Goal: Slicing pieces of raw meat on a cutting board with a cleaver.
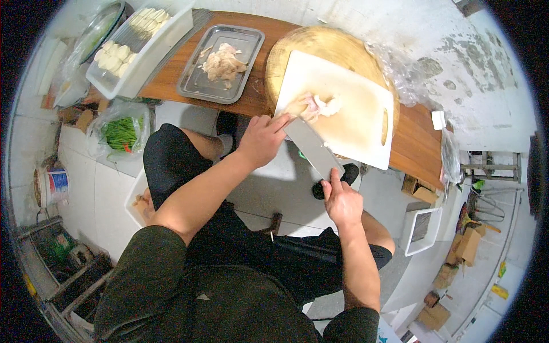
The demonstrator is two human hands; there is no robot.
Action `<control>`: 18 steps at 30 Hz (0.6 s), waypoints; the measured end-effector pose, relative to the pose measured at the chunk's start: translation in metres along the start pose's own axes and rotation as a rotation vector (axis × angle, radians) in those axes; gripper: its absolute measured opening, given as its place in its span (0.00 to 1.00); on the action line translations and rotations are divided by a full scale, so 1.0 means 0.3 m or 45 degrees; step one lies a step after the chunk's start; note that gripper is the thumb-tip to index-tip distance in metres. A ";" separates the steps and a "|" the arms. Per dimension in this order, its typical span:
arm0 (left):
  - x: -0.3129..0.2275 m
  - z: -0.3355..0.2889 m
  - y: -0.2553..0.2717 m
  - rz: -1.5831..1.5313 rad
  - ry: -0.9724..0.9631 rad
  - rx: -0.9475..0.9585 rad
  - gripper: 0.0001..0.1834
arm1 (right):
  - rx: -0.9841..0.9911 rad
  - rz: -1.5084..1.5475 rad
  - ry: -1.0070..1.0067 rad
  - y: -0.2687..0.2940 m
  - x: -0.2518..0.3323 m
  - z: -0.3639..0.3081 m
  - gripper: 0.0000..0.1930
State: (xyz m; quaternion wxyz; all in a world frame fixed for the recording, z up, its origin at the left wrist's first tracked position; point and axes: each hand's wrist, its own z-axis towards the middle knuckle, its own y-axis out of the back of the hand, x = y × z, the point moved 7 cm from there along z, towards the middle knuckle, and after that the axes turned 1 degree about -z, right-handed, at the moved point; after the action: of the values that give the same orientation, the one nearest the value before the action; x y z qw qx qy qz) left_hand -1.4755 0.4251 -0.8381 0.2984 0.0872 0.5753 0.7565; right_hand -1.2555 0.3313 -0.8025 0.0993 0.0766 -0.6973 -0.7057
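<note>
My right hand [343, 203] is closed round the handle of a cleaver [314, 150], its forefinger stretched along the blade. The broad grey blade slants up and left, past the near edge of a white cutting board [357, 117]. At the blade's far end is my left hand [262, 140], with fingers curled together and fingertips by the board's left corner. What those fingers pinch is hidden. Just beyond them lie pale pink pieces of raw meat, seemingly chicken [313, 107]. The board rests tilted on a thick round wooden block [280, 54].
Left of the block, a metal tray [186, 86] holds a heap of sliced meat [223, 63]. A white bin [123, 86] with pale rounded pieces stands farther left on the wooden table [157, 86]. Green vegetables [121, 132] sit in a plastic bag below. Crumpled plastic [403, 74] lies by the wall.
</note>
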 end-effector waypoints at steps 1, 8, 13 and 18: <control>-0.001 -0.001 0.001 0.014 0.001 -0.061 0.10 | -0.035 -0.032 -0.004 0.000 -0.004 -0.007 0.22; 0.002 0.005 0.009 0.036 -0.005 -0.144 0.11 | -0.044 -0.002 -0.043 0.013 0.014 0.014 0.22; -0.001 0.007 0.014 0.069 -0.014 -0.107 0.10 | 0.002 0.015 -0.094 0.006 0.041 0.063 0.23; -0.019 0.026 0.047 0.121 -0.094 -0.110 0.07 | -0.002 -0.014 -0.121 -0.010 0.022 0.124 0.23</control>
State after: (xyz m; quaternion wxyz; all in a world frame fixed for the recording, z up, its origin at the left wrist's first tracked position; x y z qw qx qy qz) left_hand -1.4720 0.4262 -0.8213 0.2864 0.1293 0.5261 0.7903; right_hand -1.2712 0.3658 -0.8046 0.0622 0.0469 -0.7003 -0.7096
